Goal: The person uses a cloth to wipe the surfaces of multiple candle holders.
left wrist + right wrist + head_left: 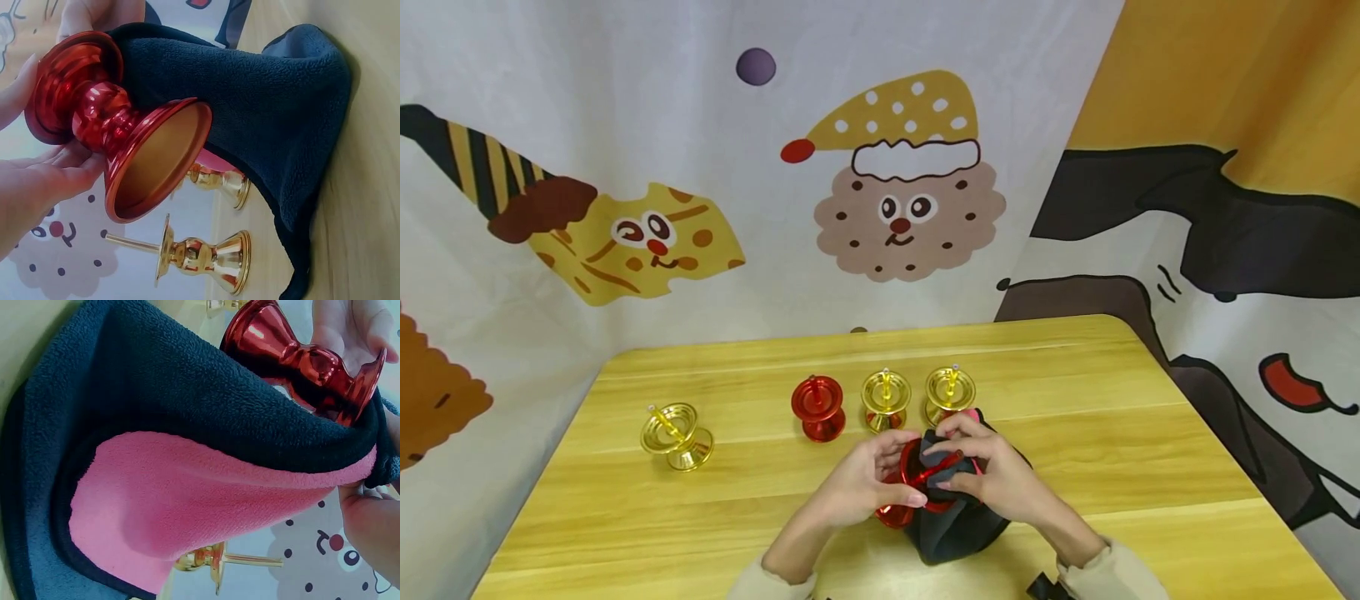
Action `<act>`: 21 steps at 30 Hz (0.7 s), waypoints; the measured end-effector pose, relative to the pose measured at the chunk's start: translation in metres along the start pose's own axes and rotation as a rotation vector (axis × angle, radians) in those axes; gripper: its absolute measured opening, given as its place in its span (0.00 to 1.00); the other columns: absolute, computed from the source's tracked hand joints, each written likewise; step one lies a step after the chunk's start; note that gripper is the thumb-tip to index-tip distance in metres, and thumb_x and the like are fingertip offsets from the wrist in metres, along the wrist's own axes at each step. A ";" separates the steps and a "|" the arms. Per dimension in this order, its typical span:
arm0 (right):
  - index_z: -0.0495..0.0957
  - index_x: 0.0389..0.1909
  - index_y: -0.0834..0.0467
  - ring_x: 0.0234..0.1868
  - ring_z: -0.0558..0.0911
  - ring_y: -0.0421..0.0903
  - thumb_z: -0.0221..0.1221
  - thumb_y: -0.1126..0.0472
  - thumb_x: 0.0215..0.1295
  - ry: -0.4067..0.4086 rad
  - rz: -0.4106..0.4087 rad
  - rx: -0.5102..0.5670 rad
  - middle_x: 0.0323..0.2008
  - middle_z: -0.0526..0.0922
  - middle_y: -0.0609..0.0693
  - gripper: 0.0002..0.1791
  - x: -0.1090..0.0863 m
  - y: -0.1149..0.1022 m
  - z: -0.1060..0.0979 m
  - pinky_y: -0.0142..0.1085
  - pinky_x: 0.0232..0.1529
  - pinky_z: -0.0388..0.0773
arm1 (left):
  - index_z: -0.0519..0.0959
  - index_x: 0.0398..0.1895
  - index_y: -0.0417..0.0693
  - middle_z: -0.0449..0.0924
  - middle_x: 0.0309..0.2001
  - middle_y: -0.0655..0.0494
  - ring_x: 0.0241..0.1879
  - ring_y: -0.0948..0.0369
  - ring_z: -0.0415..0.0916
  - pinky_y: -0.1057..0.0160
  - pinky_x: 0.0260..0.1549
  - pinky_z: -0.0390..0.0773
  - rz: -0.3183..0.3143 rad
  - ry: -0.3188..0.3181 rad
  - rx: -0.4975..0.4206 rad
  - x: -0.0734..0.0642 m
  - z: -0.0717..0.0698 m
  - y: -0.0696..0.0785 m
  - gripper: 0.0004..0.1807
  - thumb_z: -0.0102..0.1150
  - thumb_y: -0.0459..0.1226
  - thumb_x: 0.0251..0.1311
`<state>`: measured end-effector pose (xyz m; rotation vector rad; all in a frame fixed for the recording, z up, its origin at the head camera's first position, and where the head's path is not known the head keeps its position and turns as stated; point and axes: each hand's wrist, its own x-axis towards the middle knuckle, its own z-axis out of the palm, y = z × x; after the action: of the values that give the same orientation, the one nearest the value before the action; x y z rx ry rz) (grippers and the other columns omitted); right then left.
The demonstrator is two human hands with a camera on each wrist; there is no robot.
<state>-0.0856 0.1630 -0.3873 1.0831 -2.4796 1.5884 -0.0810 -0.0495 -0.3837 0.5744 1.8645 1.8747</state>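
My left hand (853, 483) grips a red metallic candle holder (103, 115) by its dish, holding it tilted above the table. Its spike points up to the right in the head view, and its hollow base faces the left wrist camera. Pinched in my right hand (1003, 471) is a cloth (144, 494), dark grey-blue on one face and pink on the other. Part of that cloth is bunched in the dish beside the spike; the rest hangs below onto the table. The cloth hides some of the right fingertips.
Behind the hands stand another red candle holder (817, 402) and two gold ones (886, 392) (950, 388). A third gold holder (691, 450) is at the left of the wooden table (760, 542). A small black object (1047, 587) shows near the right sleeve. A printed curtain (685, 108) hangs behind.
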 end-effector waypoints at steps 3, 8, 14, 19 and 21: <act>0.82 0.40 0.61 0.50 0.69 0.45 0.66 0.69 0.48 -0.010 0.006 0.016 0.46 0.73 0.52 0.15 -0.001 0.003 0.000 0.31 0.48 0.71 | 0.62 0.59 0.28 0.73 0.51 0.40 0.49 0.54 0.73 0.64 0.46 0.74 -0.009 0.000 0.023 0.000 0.002 0.001 0.33 0.64 0.27 0.49; 0.81 0.40 0.61 0.50 0.69 0.44 0.65 0.67 0.50 0.016 0.041 0.061 0.46 0.72 0.53 0.14 -0.002 0.004 -0.002 0.31 0.47 0.71 | 0.63 0.59 0.31 0.73 0.52 0.44 0.51 0.54 0.72 0.63 0.46 0.74 -0.017 0.045 0.155 0.001 0.006 0.006 0.34 0.67 0.31 0.48; 0.81 0.40 0.65 0.48 0.71 0.42 0.64 0.71 0.51 0.108 0.068 0.138 0.46 0.72 0.57 0.13 -0.002 0.001 -0.010 0.29 0.43 0.74 | 0.63 0.60 0.35 0.74 0.51 0.48 0.51 0.55 0.72 0.59 0.49 0.73 0.007 0.141 0.315 0.004 0.009 0.005 0.40 0.71 0.34 0.43; 0.77 0.40 0.68 0.41 0.76 0.43 0.62 0.76 0.50 0.296 0.128 0.247 0.43 0.72 0.60 0.14 0.000 -0.008 -0.013 0.31 0.37 0.78 | 0.64 0.59 0.34 0.75 0.49 0.47 0.48 0.54 0.73 0.58 0.49 0.73 0.029 0.296 0.288 0.008 0.011 -0.005 0.40 0.73 0.34 0.39; 0.74 0.40 0.68 0.39 0.77 0.44 0.62 0.77 0.49 0.369 0.136 0.239 0.43 0.73 0.59 0.15 0.000 -0.010 -0.006 0.31 0.35 0.78 | 0.64 0.58 0.32 0.75 0.48 0.45 0.48 0.53 0.73 0.57 0.49 0.72 0.043 0.354 0.230 0.008 0.012 -0.009 0.40 0.73 0.33 0.40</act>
<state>-0.0824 0.1656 -0.3766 0.5729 -2.2012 1.9535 -0.0807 -0.0350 -0.3923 0.3733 2.3338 1.8990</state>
